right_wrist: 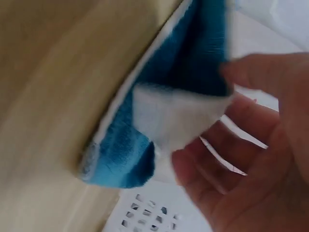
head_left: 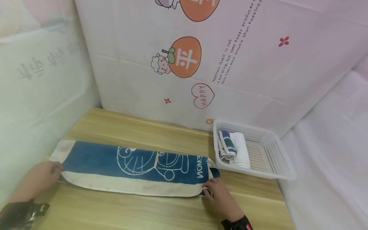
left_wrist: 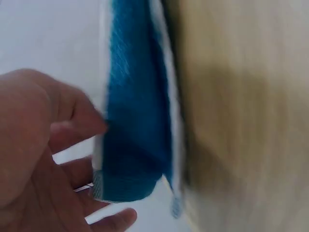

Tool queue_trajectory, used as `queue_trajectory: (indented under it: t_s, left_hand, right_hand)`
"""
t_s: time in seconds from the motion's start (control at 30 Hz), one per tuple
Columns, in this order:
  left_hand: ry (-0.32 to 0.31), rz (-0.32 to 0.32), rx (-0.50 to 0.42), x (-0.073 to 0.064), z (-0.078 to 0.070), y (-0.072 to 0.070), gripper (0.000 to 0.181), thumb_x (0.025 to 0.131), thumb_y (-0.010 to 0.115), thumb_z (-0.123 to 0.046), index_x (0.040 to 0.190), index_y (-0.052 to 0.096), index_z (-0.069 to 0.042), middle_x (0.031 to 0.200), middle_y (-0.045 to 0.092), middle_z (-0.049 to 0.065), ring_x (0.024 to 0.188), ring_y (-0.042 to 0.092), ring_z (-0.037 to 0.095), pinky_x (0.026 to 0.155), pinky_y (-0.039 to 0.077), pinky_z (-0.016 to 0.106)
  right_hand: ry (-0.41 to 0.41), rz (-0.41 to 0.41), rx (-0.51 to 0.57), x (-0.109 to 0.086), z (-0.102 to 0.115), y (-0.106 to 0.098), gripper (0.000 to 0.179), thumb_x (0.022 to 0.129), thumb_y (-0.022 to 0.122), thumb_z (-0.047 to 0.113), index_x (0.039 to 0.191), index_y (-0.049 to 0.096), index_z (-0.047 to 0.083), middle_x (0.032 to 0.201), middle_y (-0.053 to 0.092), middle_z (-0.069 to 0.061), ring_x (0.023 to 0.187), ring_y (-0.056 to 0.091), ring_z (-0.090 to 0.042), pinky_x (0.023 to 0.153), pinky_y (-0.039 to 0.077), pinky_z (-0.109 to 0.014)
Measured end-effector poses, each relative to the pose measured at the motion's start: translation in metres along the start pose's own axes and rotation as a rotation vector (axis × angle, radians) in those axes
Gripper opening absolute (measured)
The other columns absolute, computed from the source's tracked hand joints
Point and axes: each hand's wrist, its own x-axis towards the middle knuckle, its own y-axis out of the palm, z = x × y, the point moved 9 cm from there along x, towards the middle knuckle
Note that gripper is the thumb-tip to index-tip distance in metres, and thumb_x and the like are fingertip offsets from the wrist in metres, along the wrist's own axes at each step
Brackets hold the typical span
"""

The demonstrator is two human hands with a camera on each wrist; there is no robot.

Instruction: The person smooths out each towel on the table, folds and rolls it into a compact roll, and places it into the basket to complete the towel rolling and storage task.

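A blue and cream towel point(head_left: 97, 159) with a cartoon outline and lettering lies lengthwise on the wooden table, its near cream edge folded up over it. My left hand point(head_left: 44, 177) pinches the towel's left near corner between thumb and fingers. At the right end, my right hand point(head_left: 219, 195) grips the other near corner. The left wrist view shows the thumb and fingers on the edge of the blue towel layer point(left_wrist: 135, 96), with a second layer beneath. In the right wrist view, the towel's corner point(right_wrist: 178, 116) hangs folded over from the pinching fingers.
A white plastic basket point(head_left: 283, 156) stands at the back right of the table point(head_left: 120, 210). Inside it lie a rolled white towel point(head_left: 241, 150) and a blue, green and white one point(head_left: 227, 143). Printed cloth walls point(head_left: 129, 83) enclose the table's back and sides.
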Motion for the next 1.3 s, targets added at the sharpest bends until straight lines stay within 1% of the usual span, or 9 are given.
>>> queue_trajectory:
  t_s: [0.1,0.27,0.4,0.63,0.8,0.9,1.0,1.17,1.3]
  left_hand:
    - [-0.044,0.027,-0.03,0.003,-0.007,-0.002,0.031,0.096,0.055,-0.012,0.109,0.065,0.015,0.095,0.072,0.027,0.074,0.066,0.033,0.068,0.055,0.055]
    - [-0.062,0.045,-0.038,0.013,-0.013,-0.009,0.044,0.1,0.054,-0.02,0.116,0.059,0.02,0.104,0.067,0.037,0.093,0.064,0.056,0.078,0.051,0.068]
    - [-0.095,-0.034,-0.063,0.027,0.0,-0.014,0.047,0.097,0.057,-0.017,0.12,0.053,0.023,0.112,0.057,0.046,0.1,0.055,0.064,0.081,0.047,0.07]
    - [-0.169,-0.152,-0.108,0.062,0.032,-0.019,0.045,0.099,0.055,-0.02,0.109,0.051,0.024,0.089,0.058,0.042,0.077,0.059,0.055,0.062,0.049,0.059]
    - [-0.244,-0.164,-0.169,0.075,0.034,-0.035,0.037,0.099,0.048,-0.015,0.095,0.055,0.021,0.077,0.059,0.033,0.067,0.057,0.044,0.054,0.046,0.046]
    - [-0.247,-0.188,-0.187,0.084,0.029,-0.054,0.038,0.1,0.044,-0.015,0.094,0.056,0.021,0.077,0.059,0.034,0.065,0.057,0.042,0.052,0.044,0.042]
    - [-0.243,-0.231,-0.168,0.095,0.032,-0.065,0.04,0.099,0.044,-0.014,0.106,0.053,0.025,0.096,0.057,0.046,0.077,0.058,0.055,0.06,0.048,0.053]
    - [-0.223,-0.247,-0.075,0.111,0.05,-0.042,0.033,0.091,0.049,-0.008,0.095,0.053,0.025,0.084,0.057,0.043,0.076,0.056,0.057,0.062,0.046,0.058]
    - [-0.188,-0.236,0.021,0.107,0.03,-0.025,0.038,0.085,0.061,-0.013,0.088,0.049,0.024,0.078,0.051,0.041,0.078,0.05,0.058,0.067,0.042,0.061]
  right_hand:
    - [0.092,0.045,0.064,-0.001,-0.01,0.004,0.012,0.102,0.062,0.026,0.102,0.072,0.02,0.1,0.06,0.008,0.094,0.058,-0.011,0.082,0.053,-0.037]
    - [0.225,-0.092,0.154,0.005,-0.034,-0.017,0.018,0.105,0.056,0.02,0.1,0.072,0.012,0.088,0.062,0.004,0.077,0.056,-0.008,0.067,0.049,-0.029]
    - [0.265,-0.123,0.178,0.018,-0.055,-0.017,0.02,0.106,0.055,0.018,0.099,0.071,0.007,0.077,0.06,0.001,0.067,0.051,-0.011,0.061,0.043,-0.027]
    - [0.233,-0.059,0.28,0.041,-0.062,0.005,0.029,0.106,0.055,0.03,0.088,0.068,0.011,0.07,0.054,0.002,0.06,0.048,-0.011,0.057,0.04,-0.029]
    - [0.172,-0.031,0.289,0.046,-0.053,0.009,0.033,0.104,0.057,0.022,0.073,0.058,0.012,0.063,0.045,0.006,0.055,0.044,-0.007,0.054,0.038,-0.024]
    - [0.242,-0.093,0.324,0.037,-0.055,-0.004,0.026,0.103,0.058,0.018,0.078,0.056,0.011,0.066,0.046,0.003,0.057,0.044,-0.009,0.054,0.037,-0.024]
    - [0.34,-0.163,0.339,0.026,-0.06,-0.018,0.02,0.101,0.059,0.017,0.084,0.053,0.009,0.071,0.045,-0.001,0.062,0.044,-0.013,0.056,0.034,-0.026]
    - [0.394,-0.103,0.306,0.019,-0.064,-0.011,0.02,0.1,0.064,0.024,0.087,0.056,0.011,0.077,0.05,0.0,0.068,0.048,-0.013,0.058,0.038,-0.025]
    - [0.39,-0.105,0.355,0.021,-0.067,-0.004,0.027,0.105,0.056,0.029,0.091,0.058,0.006,0.076,0.051,-0.004,0.066,0.048,-0.014,0.056,0.041,-0.027]
